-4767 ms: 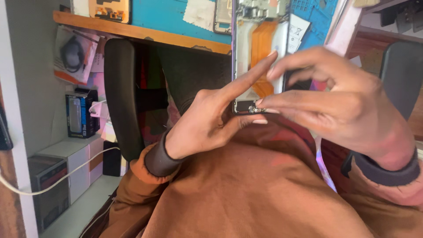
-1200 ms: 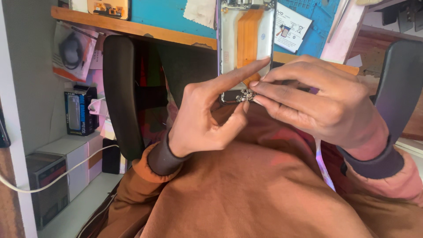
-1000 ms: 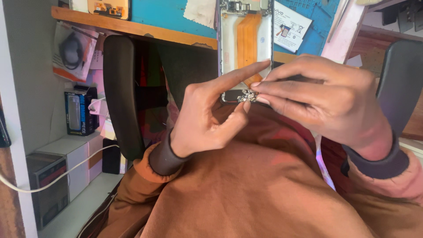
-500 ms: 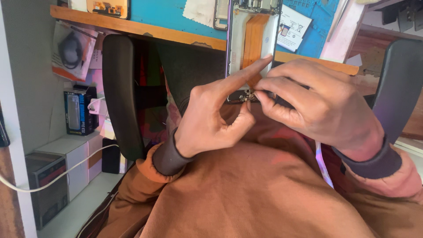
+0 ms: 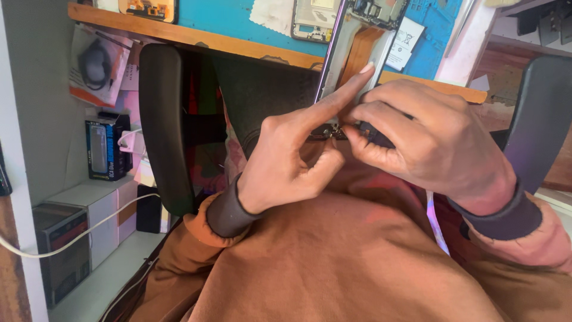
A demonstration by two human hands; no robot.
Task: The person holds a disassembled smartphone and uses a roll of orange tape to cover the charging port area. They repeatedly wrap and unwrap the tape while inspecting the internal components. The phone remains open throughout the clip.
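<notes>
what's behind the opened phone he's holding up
Behind the phone: a blue mat on a wooden bench edge. Both hands cover its lower end.

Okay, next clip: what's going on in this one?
A person in a brown sweatshirt holds an opened phone up near the edge of a blue work mat. The left hand lays its index finger along the phone's bottom end, while the right hand pinches a small metal part there.

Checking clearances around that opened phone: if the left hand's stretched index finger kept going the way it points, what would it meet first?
The left hand already has its index fingertip on the opened phone, by the orange flex strip. Past that, likely the blue mat, though depth is unclear.
</notes>
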